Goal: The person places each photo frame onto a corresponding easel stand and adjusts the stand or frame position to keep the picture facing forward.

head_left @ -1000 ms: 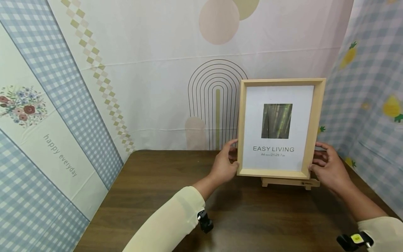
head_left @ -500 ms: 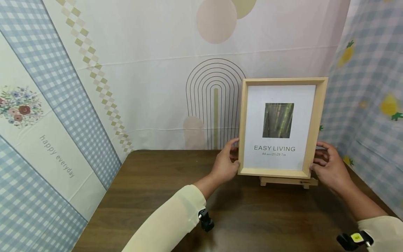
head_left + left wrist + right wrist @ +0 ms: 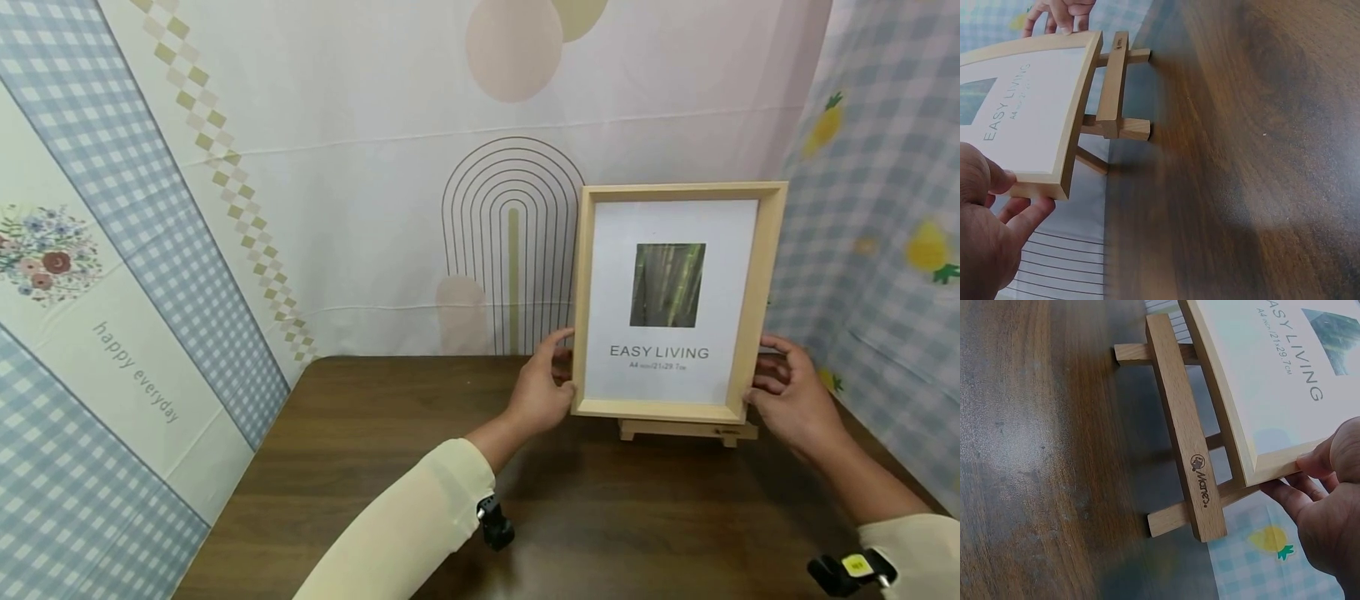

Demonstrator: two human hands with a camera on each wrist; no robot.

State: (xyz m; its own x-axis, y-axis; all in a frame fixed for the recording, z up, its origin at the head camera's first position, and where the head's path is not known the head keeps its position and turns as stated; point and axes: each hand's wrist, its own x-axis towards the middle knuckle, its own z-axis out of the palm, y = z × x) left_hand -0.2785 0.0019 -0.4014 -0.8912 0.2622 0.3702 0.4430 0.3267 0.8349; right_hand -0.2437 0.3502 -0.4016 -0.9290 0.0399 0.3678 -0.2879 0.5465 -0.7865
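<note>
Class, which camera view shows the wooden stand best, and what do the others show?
The right wrist view: it shows the wooden stand with front bar unobstructed, lettering large, and parts of its legs. The left wrist view shows bar and legs obliquely, lettering tiny. The head view shows just bar and feet below the framed picture.

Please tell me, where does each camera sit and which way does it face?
Head: on the head, facing forward and down to the framed print, easel and table; left hand, right hand and sleeves show.
Left wrist: on that wrist, facing the framed print, easel and table; both hands show.
Right wrist: on that wrist, facing the easel and framed print; only the right hand shows.
Both wrist views share the framed print, easel and table.
</note>
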